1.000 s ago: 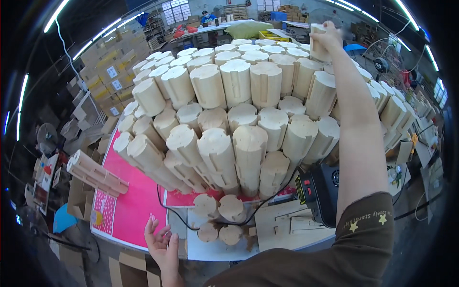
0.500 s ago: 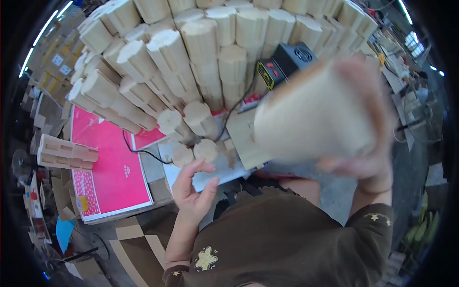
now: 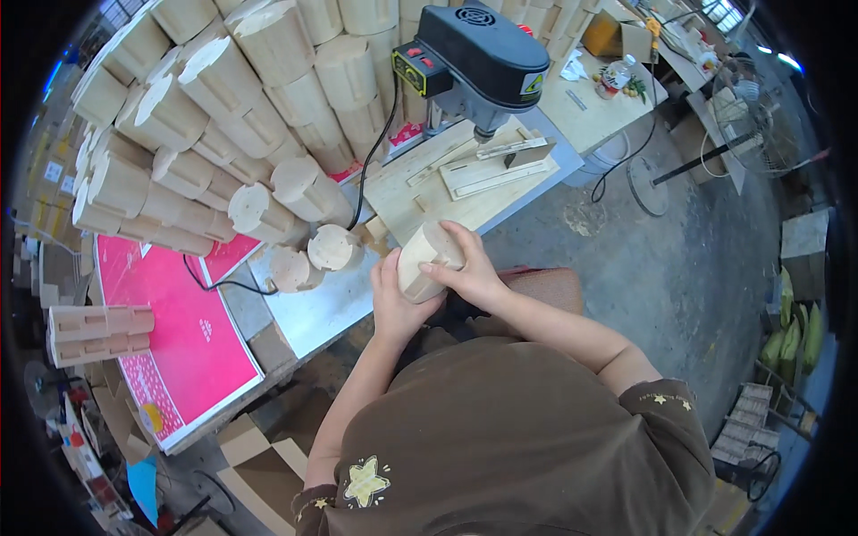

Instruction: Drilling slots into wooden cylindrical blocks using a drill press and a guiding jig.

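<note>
Between my two hands is a pale wooden cylinder (image 3: 429,263) with a notch cut in its side, tilted in front of my body at the table's near edge. My left hand (image 3: 399,299) wraps its left and lower side. From the right, my right hand (image 3: 469,268) grips it with the thumb across its face. Just beyond stands a black drill press (image 3: 483,67), its chuck above a wooden jig (image 3: 496,168) on a board. Two short wooden cylinders (image 3: 334,247) rest on the table left of my hands.
Stacked notched wooden cylinders (image 3: 223,80) fill the table's back and left. A black cord (image 3: 375,147) runs from the drill press. Pink printed sheets (image 3: 183,330) cover the left side. A side table at right bears a bottle (image 3: 615,78); a fan (image 3: 751,98) stands beyond.
The wooden cylinder, earlier raised close in my right hand, has come down and left to my body. My left hand, earlier empty with fingers apart, now holds it too.
</note>
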{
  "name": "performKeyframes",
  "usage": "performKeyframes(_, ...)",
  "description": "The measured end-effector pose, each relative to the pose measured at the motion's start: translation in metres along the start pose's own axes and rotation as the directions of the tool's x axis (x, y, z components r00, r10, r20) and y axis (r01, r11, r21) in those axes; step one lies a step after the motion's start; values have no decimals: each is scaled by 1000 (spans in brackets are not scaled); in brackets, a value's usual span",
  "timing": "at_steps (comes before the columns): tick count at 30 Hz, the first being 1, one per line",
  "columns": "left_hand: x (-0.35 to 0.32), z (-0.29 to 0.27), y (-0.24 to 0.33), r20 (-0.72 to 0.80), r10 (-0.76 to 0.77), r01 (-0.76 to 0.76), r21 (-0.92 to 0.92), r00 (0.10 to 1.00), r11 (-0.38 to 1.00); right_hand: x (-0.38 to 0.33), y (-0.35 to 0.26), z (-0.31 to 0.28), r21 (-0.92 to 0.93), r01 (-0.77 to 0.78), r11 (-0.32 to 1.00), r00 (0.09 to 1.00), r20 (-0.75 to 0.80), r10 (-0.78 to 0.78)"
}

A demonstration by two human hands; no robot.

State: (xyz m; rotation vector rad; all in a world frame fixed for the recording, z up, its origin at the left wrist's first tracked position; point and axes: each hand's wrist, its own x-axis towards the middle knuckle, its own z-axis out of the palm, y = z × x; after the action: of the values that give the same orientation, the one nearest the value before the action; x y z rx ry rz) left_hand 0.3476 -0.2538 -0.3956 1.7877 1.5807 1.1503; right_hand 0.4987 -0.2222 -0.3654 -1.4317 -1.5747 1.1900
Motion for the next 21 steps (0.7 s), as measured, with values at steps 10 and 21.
performKeyframes(10,18,17,-30,-41,-108,111,93,993,989,-7,151,-138,-669,-57,741,998,-24,55)
performKeyframes(21,44,32,-25,-63,-399,399,301,915,866,81,274,-319,-716,-392,578,885,-464,26)
